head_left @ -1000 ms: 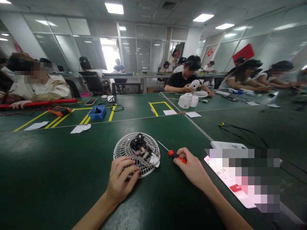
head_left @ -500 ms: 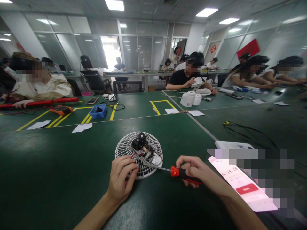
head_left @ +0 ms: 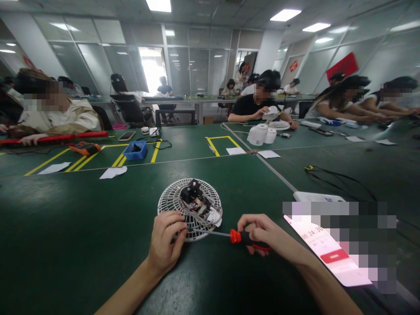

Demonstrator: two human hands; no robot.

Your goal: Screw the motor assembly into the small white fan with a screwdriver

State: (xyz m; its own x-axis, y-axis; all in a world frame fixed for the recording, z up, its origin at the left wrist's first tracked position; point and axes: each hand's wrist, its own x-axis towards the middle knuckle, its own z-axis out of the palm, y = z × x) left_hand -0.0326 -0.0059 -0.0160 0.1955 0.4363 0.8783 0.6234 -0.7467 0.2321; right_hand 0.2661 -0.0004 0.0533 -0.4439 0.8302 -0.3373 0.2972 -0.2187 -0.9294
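A round white fan grille (head_left: 167,199) lies on the green table, bearing a black motor (head_left: 190,192), thin wires and a white tag (head_left: 214,217). My right hand (head_left: 259,234) is wrapped round the black and red handle of a screwdriver (head_left: 235,236). Its metal shaft points left across the grille's near edge, its tip at my left fingertips. Over the grille's near left rim, my left hand (head_left: 169,238) is closed in a pinch. Whatever sits between those fingertips is too small to make out.
To the right lie a lit phone (head_left: 337,256) and a white device (head_left: 318,197), with a black cord (head_left: 341,177) beyond. Across the table are a blue bin (head_left: 135,150), paper slips (head_left: 113,172), an orange meter (head_left: 84,148) and white housings (head_left: 258,134). Several people sit around.
My right hand has moved slightly left with the screwdriver, whose tip now reaches my left fingertips. My left hand stays pinched at nearly the same spot.
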